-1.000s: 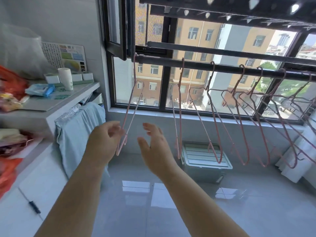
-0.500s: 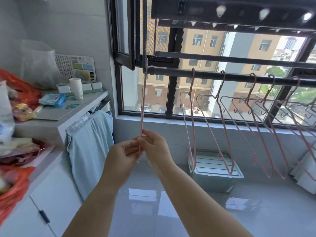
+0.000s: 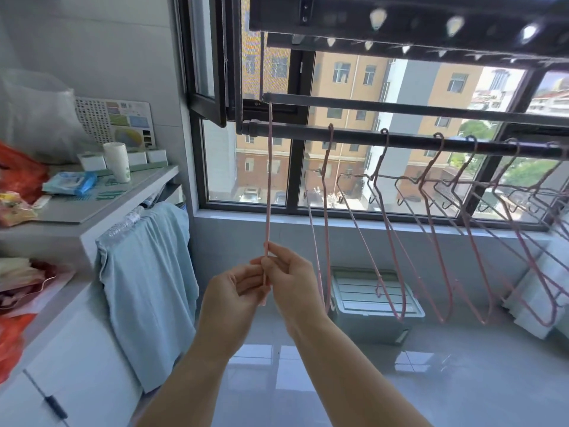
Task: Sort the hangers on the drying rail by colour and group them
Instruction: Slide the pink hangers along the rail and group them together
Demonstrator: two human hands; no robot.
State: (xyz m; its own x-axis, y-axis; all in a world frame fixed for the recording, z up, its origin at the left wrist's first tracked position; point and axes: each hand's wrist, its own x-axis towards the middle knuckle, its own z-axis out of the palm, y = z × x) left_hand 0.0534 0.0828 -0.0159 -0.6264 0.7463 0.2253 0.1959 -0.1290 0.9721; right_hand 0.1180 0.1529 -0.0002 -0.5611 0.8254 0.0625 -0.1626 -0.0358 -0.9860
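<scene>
A dark drying rail (image 3: 400,140) runs across the window. At its left end hangs a thin pink hanger (image 3: 269,192), seen edge-on. My left hand (image 3: 234,291) and my right hand (image 3: 292,285) both pinch its lower end at chest height, fingertips touching. To the right, several more pink hangers (image 3: 388,229) hang from the rail, spaced apart and angled. Their hooks sit over the rail.
A white cabinet (image 3: 77,217) at the left carries a paper cup (image 3: 117,161), packets and orange bags. A pale blue cloth (image 3: 147,282) hangs off its side. A grey lidded box (image 3: 372,297) stands on the glossy floor below the window. An open window sash (image 3: 206,57) juts inward.
Both hands, open and apart a second ago, have closed together on the leftmost hanger's lower end. That hanger has turned edge-on. The view has shifted left and upward.
</scene>
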